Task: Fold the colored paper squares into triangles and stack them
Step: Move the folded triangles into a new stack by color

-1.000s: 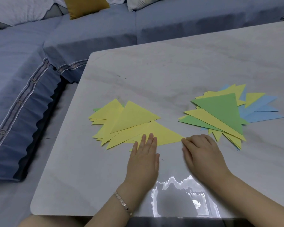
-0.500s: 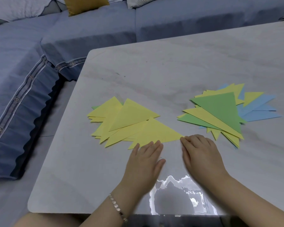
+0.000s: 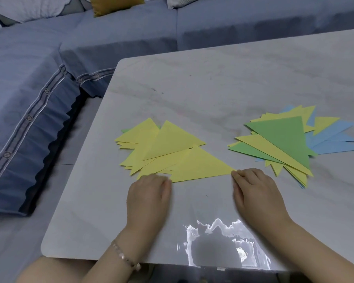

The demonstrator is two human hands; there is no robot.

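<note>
Bottom edge: both forearms enter from below, palms down over the grey marble-look table (image 3: 90, 211). A bead bracelet (image 3: 127, 260) sits on the left wrist. A glare patch (image 3: 219, 242) shows on the tabletop between the forearms.

Left hand (image 3: 148, 194), lower centre: knuckles up, fingers curled under, tips at the near left corner of the front yellow triangle (image 3: 198, 166). It is slightly blurred, so I cannot tell whether it pinches paper or only rests on it.

Right hand (image 3: 255, 193), right of centre: wrist low, fingers bent, fingertips (image 3: 236, 175) touching the triangle's sharp right tip. Pressing or pinching: cannot tell.

The front yellow triangle lies flat at frame centre, long edge toward the person, spanning from one hand to the other. Its left part overlaps the yellow pile (image 3: 159, 144).

The yellow pile is just left of centre: folded triangles fanned loosely, points going different ways, not squared up. A green sliver (image 3: 125, 130) pokes out at its upper left.

The mixed pile (image 3: 274, 152) is at right of frame, also fanned. A green triangle (image 3: 282, 135) is on top with yellow ones under and around it, and blue pieces (image 3: 335, 144) stick out to the right. Its lowest points are near the right hand, not touching. A bare strip of table separates the two piles.

Far side: a blue-grey sofa (image 3: 49, 78) wraps the left and top of frame. A mustard cushion (image 3: 114, 4) sits at the top edge, and a pale cushion (image 3: 29, 7) at upper left.
</note>
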